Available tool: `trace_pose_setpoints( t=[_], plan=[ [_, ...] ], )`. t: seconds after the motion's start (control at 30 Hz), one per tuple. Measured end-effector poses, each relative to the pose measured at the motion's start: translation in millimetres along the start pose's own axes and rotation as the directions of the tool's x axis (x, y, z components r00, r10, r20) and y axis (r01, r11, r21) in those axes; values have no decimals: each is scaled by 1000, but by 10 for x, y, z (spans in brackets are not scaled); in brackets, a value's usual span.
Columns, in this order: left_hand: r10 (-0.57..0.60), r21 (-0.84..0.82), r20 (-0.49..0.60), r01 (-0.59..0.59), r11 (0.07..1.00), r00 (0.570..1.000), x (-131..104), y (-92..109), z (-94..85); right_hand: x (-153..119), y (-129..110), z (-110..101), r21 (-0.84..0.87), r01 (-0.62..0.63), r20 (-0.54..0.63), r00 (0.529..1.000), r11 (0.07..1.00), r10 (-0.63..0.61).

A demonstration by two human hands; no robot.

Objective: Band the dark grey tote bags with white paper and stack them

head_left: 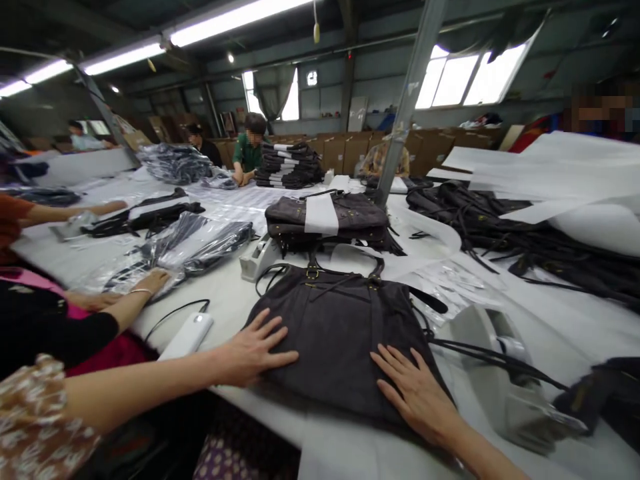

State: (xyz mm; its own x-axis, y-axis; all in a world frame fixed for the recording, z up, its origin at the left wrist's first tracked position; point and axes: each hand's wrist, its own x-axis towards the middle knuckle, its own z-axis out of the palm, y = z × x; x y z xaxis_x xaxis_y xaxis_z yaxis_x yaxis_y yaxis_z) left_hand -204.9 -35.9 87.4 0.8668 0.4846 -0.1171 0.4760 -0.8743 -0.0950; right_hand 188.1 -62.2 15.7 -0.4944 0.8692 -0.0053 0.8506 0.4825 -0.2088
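Observation:
A dark handbag (335,333) lies flat on the white table in front of me, its two handles and brass-coloured rings toward the far side. My left hand (255,350) rests on the bag's left edge with fingers spread. On its lower right part lies my right hand (413,390), flat, fingers apart. A thin dark strap (500,357) runs off the bag's right side across a grey tape dispenser (505,373). Just beyond the handles sits a stack of folded dark bags (345,213) with a white paper band (321,215) around it.
Left of the bag are a white power bank (187,333) with a cable and another tape dispenser (259,257). A co-worker's hand (153,281) touches a plastic-wrapped bag (200,243). A metal post (410,100) rises from the table. Dark bags (470,213) and white sheets (550,173) pile up at right.

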Motion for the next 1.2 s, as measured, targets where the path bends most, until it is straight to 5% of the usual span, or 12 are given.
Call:
trace_pose_setpoints(
  t=[0.13, 0.27, 0.37, 0.53, 0.73, 0.87, 1.03, 1.2],
  plan=[
    [-146, -46, 66, 150, 988, 987, -318, -256, 335, 3, 12, 49, -17, 8, -20, 1000, 1000, -8],
    [-262, -203, 35, 263, 943, 965, -363, -263, 759, -6, -23, 29, -19, -3, -5, 1000, 1000, 3],
    [-295, -286, 29, 291, 913, 955, -363, -232, 874, -6, -51, -3, -12, -17, -1, 1000, 1000, 17],
    [-328, -263, 136, 354, 898, 935, -369, -200, 710, -42, -93, -87, 43, -26, 12, 1000, 999, 25],
    [-213, -262, 329, 306, 915, 920, -227, -287, 166, -83, -114, -153, 96, -51, 27, 998, 994, 49],
    [-328, -188, 261, 381, 905, 908, -21, -260, 1, -88, -107, -152, 104, -38, 8, 999, 994, 37],
    [-289, -189, 83, 300, 935, 954, 30, -171, 475, -80, -105, -176, 120, -62, 55, 997, 991, 56],
    [-316, -199, -67, 297, 934, 947, -32, -128, 920, -71, -103, -203, 138, -58, 63, 997, 989, 50]
  ],
)
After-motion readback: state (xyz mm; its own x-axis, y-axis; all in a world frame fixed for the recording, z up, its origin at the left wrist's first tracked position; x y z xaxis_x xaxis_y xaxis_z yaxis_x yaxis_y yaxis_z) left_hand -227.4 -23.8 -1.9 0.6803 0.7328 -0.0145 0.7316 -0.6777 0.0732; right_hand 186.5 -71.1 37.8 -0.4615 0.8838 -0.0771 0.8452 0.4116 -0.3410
